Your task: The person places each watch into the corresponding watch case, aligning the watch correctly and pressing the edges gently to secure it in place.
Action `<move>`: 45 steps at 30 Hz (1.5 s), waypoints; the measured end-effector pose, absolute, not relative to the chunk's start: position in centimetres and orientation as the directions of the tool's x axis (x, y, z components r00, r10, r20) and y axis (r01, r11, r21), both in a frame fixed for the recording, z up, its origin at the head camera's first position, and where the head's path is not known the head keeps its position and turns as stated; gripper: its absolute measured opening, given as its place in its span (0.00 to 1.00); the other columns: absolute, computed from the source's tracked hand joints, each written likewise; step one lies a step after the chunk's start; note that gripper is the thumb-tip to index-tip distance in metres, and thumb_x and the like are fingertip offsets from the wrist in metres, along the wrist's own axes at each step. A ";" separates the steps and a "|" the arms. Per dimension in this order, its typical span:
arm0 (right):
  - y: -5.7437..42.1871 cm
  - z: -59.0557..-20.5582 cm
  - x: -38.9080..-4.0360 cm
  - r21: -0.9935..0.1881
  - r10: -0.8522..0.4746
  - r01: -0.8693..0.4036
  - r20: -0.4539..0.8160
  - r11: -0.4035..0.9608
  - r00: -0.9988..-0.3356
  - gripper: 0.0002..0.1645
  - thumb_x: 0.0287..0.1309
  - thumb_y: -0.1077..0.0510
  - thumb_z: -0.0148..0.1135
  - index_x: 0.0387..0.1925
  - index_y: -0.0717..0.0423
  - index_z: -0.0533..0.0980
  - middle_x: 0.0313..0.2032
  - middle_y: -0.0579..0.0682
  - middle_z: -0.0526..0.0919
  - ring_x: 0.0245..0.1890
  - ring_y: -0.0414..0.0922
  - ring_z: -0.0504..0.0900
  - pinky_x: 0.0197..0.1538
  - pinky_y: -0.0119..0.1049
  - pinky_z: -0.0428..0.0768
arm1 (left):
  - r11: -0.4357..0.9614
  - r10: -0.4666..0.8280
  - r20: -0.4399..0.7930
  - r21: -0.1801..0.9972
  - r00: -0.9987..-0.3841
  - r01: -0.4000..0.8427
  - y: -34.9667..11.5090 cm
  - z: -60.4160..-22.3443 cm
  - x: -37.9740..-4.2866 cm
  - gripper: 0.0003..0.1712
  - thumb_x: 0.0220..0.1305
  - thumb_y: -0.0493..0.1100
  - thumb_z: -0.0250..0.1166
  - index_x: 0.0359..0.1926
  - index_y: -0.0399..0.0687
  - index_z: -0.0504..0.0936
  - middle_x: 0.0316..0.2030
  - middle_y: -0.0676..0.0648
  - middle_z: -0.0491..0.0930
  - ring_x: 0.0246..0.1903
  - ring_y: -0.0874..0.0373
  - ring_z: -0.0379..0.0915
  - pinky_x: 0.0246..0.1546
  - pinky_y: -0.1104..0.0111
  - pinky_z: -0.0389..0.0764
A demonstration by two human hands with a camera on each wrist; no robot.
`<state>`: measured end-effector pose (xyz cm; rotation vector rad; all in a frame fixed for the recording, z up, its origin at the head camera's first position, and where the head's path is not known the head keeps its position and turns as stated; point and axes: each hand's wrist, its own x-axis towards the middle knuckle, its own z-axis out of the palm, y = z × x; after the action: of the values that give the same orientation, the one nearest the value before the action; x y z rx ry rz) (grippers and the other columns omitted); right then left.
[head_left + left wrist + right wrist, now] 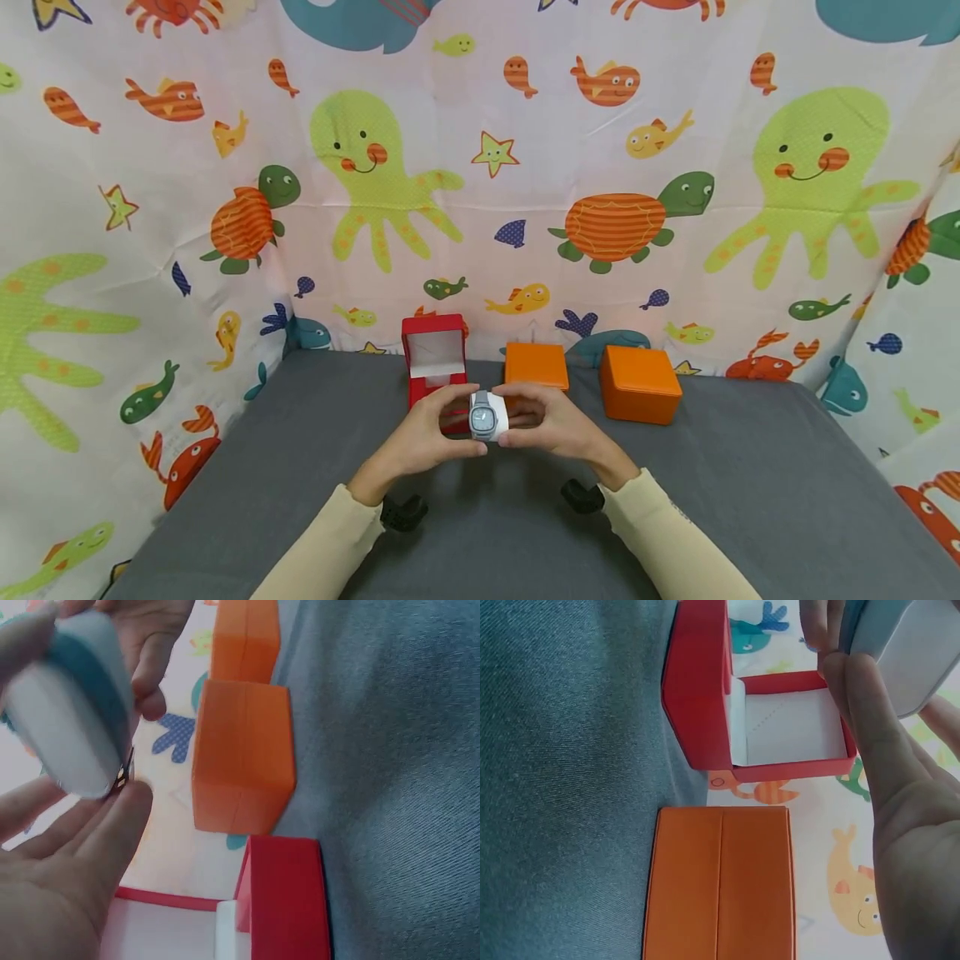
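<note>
A wristwatch (483, 418) with a pale blue-grey strap is wrapped around a white cushion (502, 410), held up above the table with its dial toward the head camera. My left hand (420, 433) grips the left side, index finger above and thumb below. On the opposite side my right hand (558, 423) holds it in the same way. In the left wrist view the cushion (60, 735) looks blurred between both hands; the right wrist view shows part of the white cushion (919, 660) at the fingers. Behind the hands stands a red box (408, 333), its lid raised, white inside.
Two orange boxes, one at the middle (536, 364) and a larger-looking one (640, 387) to its right, stand closed near the table's back edge. A dark grey cloth covers the table (712, 500). Behind and at the sides hangs a curtain (465, 208) printed with sea animals.
</note>
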<state>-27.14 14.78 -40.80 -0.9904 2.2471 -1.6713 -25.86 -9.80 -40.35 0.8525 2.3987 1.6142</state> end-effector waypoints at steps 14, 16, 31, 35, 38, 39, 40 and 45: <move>14.2 -41.2 -26.7 -0.890 -0.594 -0.426 0.255 0.166 -0.763 0.36 0.51 0.55 0.72 0.62 0.51 0.70 0.54 0.52 0.75 0.48 0.51 0.80 0.53 0.51 0.77 | 0.354 0.489 0.246 0.821 -0.837 0.449 -9.6 -41.1 -25.7 0.45 0.46 0.54 0.76 0.64 0.50 0.68 0.58 0.52 0.69 0.51 0.51 0.68 0.49 0.51 0.78; 14.1 -41.3 -26.6 -0.887 -0.587 -0.425 0.251 0.178 -0.770 0.36 0.51 0.56 0.73 0.61 0.52 0.70 0.54 0.52 0.75 0.48 0.51 0.80 0.53 0.51 0.77 | 0.373 0.486 0.254 0.805 -0.836 0.462 -9.5 -41.2 -25.6 0.46 0.46 0.55 0.76 0.65 0.51 0.68 0.57 0.54 0.69 0.52 0.51 0.66 0.47 0.51 0.79; 13.9 -41.0 -26.3 -0.890 -0.568 -0.423 0.263 0.170 -0.780 0.36 0.52 0.62 0.70 0.63 0.59 0.68 0.56 0.56 0.73 0.50 0.55 0.79 0.54 0.50 0.76 | 0.321 0.500 0.507 0.644 -0.702 0.694 -9.0 -40.7 -25.0 0.25 0.51 0.44 0.74 0.52 0.57 0.79 0.56 0.54 0.71 0.55 0.61 0.64 0.47 0.66 0.79; 14.0 -41.5 -26.6 -0.883 -0.571 -0.443 0.285 0.156 -0.770 0.36 0.52 0.58 0.71 0.62 0.55 0.69 0.56 0.53 0.73 0.50 0.52 0.80 0.54 0.53 0.75 | 0.314 0.482 0.521 0.648 -0.704 0.694 -9.0 -40.8 -25.0 0.24 0.50 0.42 0.75 0.50 0.56 0.80 0.55 0.54 0.72 0.54 0.61 0.65 0.45 0.64 0.80; 13.8 -41.6 -26.6 -0.865 -0.579 -0.474 0.305 0.163 -0.756 0.36 0.52 0.55 0.72 0.63 0.53 0.68 0.56 0.51 0.73 0.50 0.51 0.80 0.54 0.50 0.76 | 0.288 0.468 0.524 0.671 -0.712 0.683 -9.1 -41.0 -25.2 0.23 0.50 0.42 0.75 0.50 0.55 0.81 0.55 0.53 0.72 0.54 0.59 0.66 0.47 0.58 0.80; 13.8 -41.7 -26.6 -0.859 -0.581 -0.483 0.310 0.167 -0.753 0.37 0.52 0.54 0.72 0.63 0.52 0.68 0.57 0.50 0.73 0.50 0.50 0.80 0.54 0.48 0.76 | 0.275 0.463 0.524 0.682 -0.715 0.678 -9.1 -41.1 -25.3 0.23 0.50 0.42 0.75 0.49 0.54 0.81 0.55 0.53 0.72 0.54 0.58 0.66 0.47 0.56 0.80; 13.7 -41.7 -26.5 -0.852 -0.579 -0.492 0.314 0.177 -0.752 0.37 0.52 0.54 0.72 0.63 0.50 0.68 0.57 0.49 0.72 0.50 0.49 0.79 0.55 0.46 0.77 | 0.262 0.459 0.521 0.694 -0.719 0.671 -9.1 -41.1 -25.4 0.23 0.50 0.42 0.75 0.49 0.54 0.81 0.55 0.52 0.72 0.54 0.57 0.66 0.47 0.55 0.79; 13.4 -41.8 -26.4 -0.819 -0.561 -0.538 0.355 0.198 -0.748 0.38 0.50 0.57 0.73 0.63 0.46 0.68 0.59 0.45 0.71 0.52 0.46 0.78 0.56 0.40 0.76 | 0.202 0.432 0.519 0.741 -0.738 0.640 -9.3 -41.1 -25.6 0.23 0.51 0.40 0.75 0.50 0.51 0.82 0.56 0.47 0.72 0.54 0.53 0.67 0.47 0.56 0.79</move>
<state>-26.40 13.40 -41.80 -1.1073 2.4145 -1.6356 -25.58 -9.29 -41.13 1.1695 2.5807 1.7677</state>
